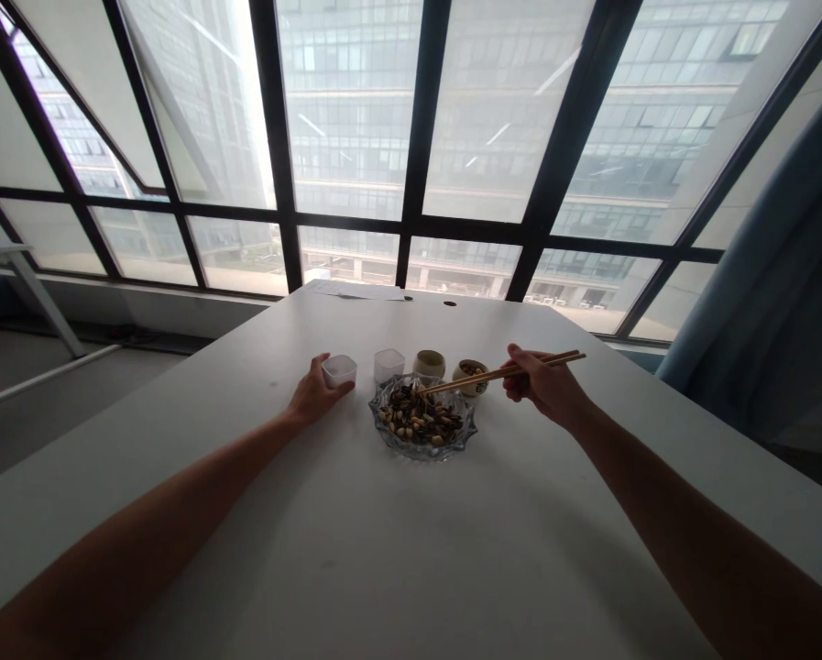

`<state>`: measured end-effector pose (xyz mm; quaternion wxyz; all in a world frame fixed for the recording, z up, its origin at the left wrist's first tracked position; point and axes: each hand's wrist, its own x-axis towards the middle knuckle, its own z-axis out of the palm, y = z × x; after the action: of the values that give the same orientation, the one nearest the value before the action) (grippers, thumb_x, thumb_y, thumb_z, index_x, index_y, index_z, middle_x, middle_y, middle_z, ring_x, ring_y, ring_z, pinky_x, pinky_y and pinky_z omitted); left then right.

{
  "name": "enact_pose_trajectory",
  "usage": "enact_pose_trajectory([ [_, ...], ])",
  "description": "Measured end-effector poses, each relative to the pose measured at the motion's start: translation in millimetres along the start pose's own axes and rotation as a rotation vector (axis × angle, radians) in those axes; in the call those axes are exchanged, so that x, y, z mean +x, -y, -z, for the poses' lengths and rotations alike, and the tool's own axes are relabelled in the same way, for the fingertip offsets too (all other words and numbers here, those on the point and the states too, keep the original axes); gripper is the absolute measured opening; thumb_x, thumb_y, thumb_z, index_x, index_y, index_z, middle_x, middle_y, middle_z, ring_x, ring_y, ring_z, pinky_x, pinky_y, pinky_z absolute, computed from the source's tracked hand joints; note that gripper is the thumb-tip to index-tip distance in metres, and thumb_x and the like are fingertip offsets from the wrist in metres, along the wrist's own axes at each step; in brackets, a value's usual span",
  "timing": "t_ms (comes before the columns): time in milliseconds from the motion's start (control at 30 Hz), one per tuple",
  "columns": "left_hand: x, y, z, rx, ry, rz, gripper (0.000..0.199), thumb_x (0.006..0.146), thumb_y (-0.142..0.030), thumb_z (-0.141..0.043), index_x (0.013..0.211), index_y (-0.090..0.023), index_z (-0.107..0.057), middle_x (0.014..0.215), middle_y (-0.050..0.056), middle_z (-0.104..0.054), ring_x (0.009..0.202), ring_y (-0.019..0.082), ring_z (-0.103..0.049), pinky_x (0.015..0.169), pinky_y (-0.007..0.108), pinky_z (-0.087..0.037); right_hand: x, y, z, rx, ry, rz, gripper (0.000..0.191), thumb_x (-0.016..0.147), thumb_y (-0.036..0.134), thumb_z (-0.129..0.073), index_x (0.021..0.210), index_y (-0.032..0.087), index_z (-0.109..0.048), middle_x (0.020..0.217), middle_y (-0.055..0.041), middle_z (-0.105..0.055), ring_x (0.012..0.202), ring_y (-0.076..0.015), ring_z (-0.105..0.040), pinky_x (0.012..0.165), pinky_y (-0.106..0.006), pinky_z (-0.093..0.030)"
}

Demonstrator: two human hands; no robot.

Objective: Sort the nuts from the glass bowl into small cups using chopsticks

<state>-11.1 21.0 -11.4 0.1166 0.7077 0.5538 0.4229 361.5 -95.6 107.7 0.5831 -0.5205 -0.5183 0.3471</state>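
Observation:
My left hand (315, 392) is closed around the side of a small clear plastic box (340, 371) standing on the table. In my right hand (542, 383) is a pair of chopsticks (499, 373), slanting left, with their tips in the nuts and seeds (417, 417). These lie in a scalloped glass bowl (466, 440) between my hands. Behind the bowl stand a second clear plastic box (389, 365) and a small pale cup (429, 365). Another small cup (477, 389), close to my right hand, has some nuts or seeds inside.
All of this stands on a long white table (383, 550). Sheets of paper (356, 291) lie at its far end, near a dark round hole (450, 303). Tall windows rise beyond it. A blue curtain (747, 302) hangs at the right, and another white table (39, 293) is at the left.

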Motion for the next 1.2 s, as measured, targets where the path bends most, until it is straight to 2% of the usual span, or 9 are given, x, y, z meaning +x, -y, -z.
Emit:
enact_pose_trajectory([
  [100,-0.9,-5.5,5.3,-0.008,-0.035,-0.049,0.084,0.069,-0.058,-0.076,0.135,-0.020,-0.040,0.119,0.016,-0.065,0.106,0.031,-0.066,0.089,0.047,-0.053,0.8,-2.2,1.1,0.038,-0.005,-0.022,0.051,0.067,0.063,-0.079,0.058,0.015,-0.063,0.045,-0.0049,-0.062,0.033,-0.0138,-0.055,0.030,-0.023,-0.045],
  [233,4.4,-30.4,16.9,0.143,-0.075,-0.189,0.077,0.077,-0.060,-0.069,0.136,-0.019,-0.043,0.139,0.021,-0.055,0.130,0.037,-0.052,0.105,0.055,-0.042,-7.9,8.5,1.1,-0.081,0.019,0.138,0.054,0.069,0.067,-0.076,0.061,0.014,-0.067,0.046,-0.0046,-0.063,0.035,-0.0134,-0.057,0.032,-0.022,-0.046],
  [400,29.9,-78.4,10.8,0.290,0.132,-0.386,0.064,0.083,-0.055,-0.063,0.133,-0.018,-0.049,0.130,0.018,-0.063,0.123,0.037,-0.057,0.105,0.056,-0.040,-17.0,24.9,3.8,-0.180,0.150,0.223,0.056,0.074,0.070,-0.069,0.060,0.016,-0.068,0.045,-0.0036,-0.063,0.036,-0.0131,-0.058,0.035,-0.022,-0.047],
  [467,42.9,-93.8,1.2,0.321,0.224,-0.371,0.065,0.084,-0.054,-0.063,0.134,-0.016,-0.048,0.130,0.019,-0.063,0.122,0.038,-0.058,0.105,0.056,-0.040,-17.1,27.3,5.5,-0.190,0.165,0.210,0.057,0.074,0.071,-0.069,0.060,0.016,-0.068,0.045,-0.0039,-0.063,0.036,-0.0130,-0.058,0.034,-0.021,-0.046],
  [633,64.1,-108.4,-19.6,0.306,0.474,-0.142,0.077,0.075,-0.050,-0.072,0.138,-0.015,-0.044,0.125,0.019,-0.067,0.113,0.035,-0.065,0.095,0.047,-0.050,-14.0,26.3,8.3,-0.176,0.146,0.208,0.060,0.070,0.074,-0.069,0.060,0.015,-0.068,0.044,-0.0037,-0.063,0.034,-0.0127,-0.057,0.033,-0.021,-0.045],
  [700,65.0,-107.0,-23.0,0.252,0.426,-0.198,0.081,0.072,-0.043,-0.076,0.139,-0.015,-0.042,0.124,0.018,-0.067,0.112,0.032,-0.065,0.094,0.042,-0.052,-13.7,26.2,8.0,-0.139,0.060,0.245,0.059,0.070,0.074,-0.070,0.060,0.015,-0.068,0.044,-0.0035,-0.063,0.034,-0.0126,-0.057,0.034,-0.021,-0.046],
  [867,57.4,-100.6,-22.7,0.165,0.145,-0.562,0.074,0.072,-0.024,-0.074,0.139,-0.018,-0.043,0.134,0.014,-0.061,0.123,0.032,-0.056,0.103,0.046,-0.048,-11.9,25.7,6.9,-0.007,-0.153,0.352,0.056,0.070,0.071,-0.072,0.062,0.016,-0.068,0.045,-0.0025,-0.063,0.035,-0.0129,-0.058,0.035,-0.023,-0.048],
  [1067,55.2,-94.9,-22.5,0.137,0.109,-0.558,0.075,0.071,-0.027,-0.077,0.137,-0.019,-0.044,0.128,0.014,-0.064,0.116,0.033,-0.060,0.098,0.050,-0.051,-4.5,18.7,10.0,0.031,-0.198,0.335,0.057,0.071,0.071,-0.072,0.061,0.015,-0.067,0.043,-0.0025,-0.061,0.033,-0.0136,-0.056,0.032,-0.024,-0.046],
  [1200,53.7,-97.6,-21.3,0.122,0.111,-0.545,0.075,0.069,-0.029,-0.079,0.136,-0.019,-0.045,0.125,0.014,-0.066,0.113,0.033,-0.062,0.096,0.050,-0.052,-9.4,14.0,-0.6,0.029,-0.177,0.381,0.053,0.076,0.068,-0.070,0.065,0.016,-0.067,0.048,-0.0028,-0.064,0.037,-0.0140,-0.059,0.036,-0.025,-0.049],
])
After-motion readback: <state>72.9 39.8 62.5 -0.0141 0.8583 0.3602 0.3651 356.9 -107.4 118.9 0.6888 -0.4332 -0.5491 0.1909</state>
